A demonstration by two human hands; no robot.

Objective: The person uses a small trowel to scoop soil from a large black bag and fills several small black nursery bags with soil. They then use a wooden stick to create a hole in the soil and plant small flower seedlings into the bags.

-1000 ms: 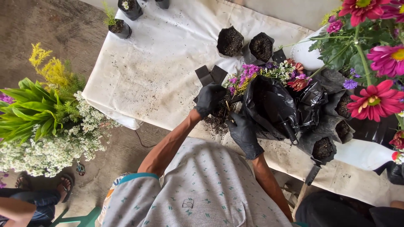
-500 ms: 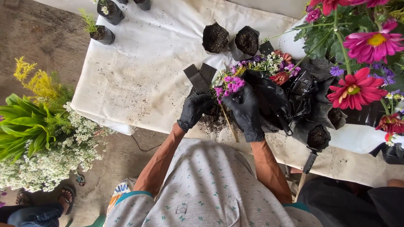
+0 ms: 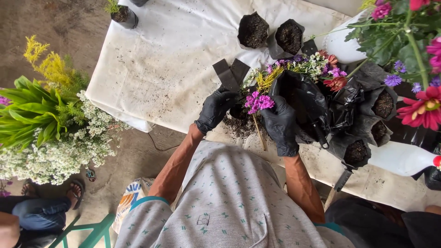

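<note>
Both my hands wear black gloves. My right hand [image 3: 279,124] is closed around the stem of a small purple flower sprig [image 3: 258,101], whose thin stem [image 3: 260,134] hangs down over the table edge. My left hand [image 3: 215,108] grips a small black grow bag of soil [image 3: 239,111] right beside the sprig. Loose soil [image 3: 239,126] lies spilled under both hands. Just behind them a mixed bunch of small flowers [image 3: 303,66] lies on a crumpled black plastic bag [image 3: 317,103].
A white soil-speckled cloth covers the table [image 3: 161,59]. Two soil-filled black bags [image 3: 271,32] stand at the back, more bags [image 3: 372,124] at the right, flat empty bags [image 3: 230,73], a white bottle [image 3: 402,158], tall pink flowers [image 3: 420,108]. Flower bunch [image 3: 41,124] and another person's feet [image 3: 55,195] at left.
The view has shifted down a little. My right hand now holds the purple sprig upright next to the small bag, and my left hand has closed onto that bag.
</note>
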